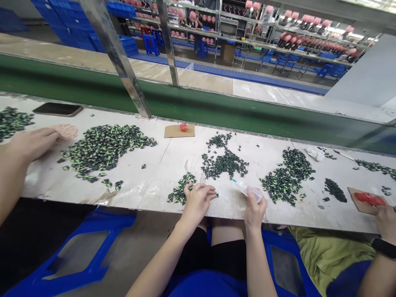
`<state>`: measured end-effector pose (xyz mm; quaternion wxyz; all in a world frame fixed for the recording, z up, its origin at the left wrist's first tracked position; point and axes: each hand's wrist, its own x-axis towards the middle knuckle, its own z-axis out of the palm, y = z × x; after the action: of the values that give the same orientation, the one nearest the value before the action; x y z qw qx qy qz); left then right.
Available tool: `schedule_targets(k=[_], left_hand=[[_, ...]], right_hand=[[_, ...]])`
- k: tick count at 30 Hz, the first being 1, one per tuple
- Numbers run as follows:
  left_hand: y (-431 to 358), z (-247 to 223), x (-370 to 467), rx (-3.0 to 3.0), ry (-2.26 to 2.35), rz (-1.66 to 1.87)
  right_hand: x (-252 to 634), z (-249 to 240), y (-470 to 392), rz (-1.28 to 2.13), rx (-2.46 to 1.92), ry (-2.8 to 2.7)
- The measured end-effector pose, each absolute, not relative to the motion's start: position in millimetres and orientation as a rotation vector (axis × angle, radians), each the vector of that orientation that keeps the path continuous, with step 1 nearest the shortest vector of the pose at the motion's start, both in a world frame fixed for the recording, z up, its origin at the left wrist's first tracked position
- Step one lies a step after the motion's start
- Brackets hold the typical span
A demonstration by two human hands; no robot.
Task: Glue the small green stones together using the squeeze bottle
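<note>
My right hand (255, 209) is closed around a small translucent squeeze bottle (245, 188). Its thin blue nozzle tip points up and left, toward a heap of plain dark pieces (225, 164). Bent over the table, my left hand (198, 199) pinches a tiny black piece with a bright green mark (216, 195) at its fingertips. Just left of that hand lies a small pile of black-and-green pieces (179, 192), partly covered by the fingers. The bottle tip and the held piece are apart.
A red pot (183, 127) stands on cardboard (171, 131). Large heaps lie left (105, 150) and right (283, 177). A co-worker's hand (38, 142) works at the left; another hand (386, 222) is at the right, by red material on cardboard. A metal post (123, 70) rises behind the table.
</note>
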<state>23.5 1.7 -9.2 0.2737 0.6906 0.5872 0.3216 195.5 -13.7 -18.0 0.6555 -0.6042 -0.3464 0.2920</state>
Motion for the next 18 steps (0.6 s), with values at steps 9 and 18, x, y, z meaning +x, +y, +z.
schedule_targets(k=[9,18], left_hand=[[-9,-12,9,1.943,1.593,0.801],[-11,-15,12,2.049,1.602,0.802]], right_hand=[[157,-16,3,0.799,-1.336,-1.192],[150,-7,20,0.379,-1.446,-1.643]])
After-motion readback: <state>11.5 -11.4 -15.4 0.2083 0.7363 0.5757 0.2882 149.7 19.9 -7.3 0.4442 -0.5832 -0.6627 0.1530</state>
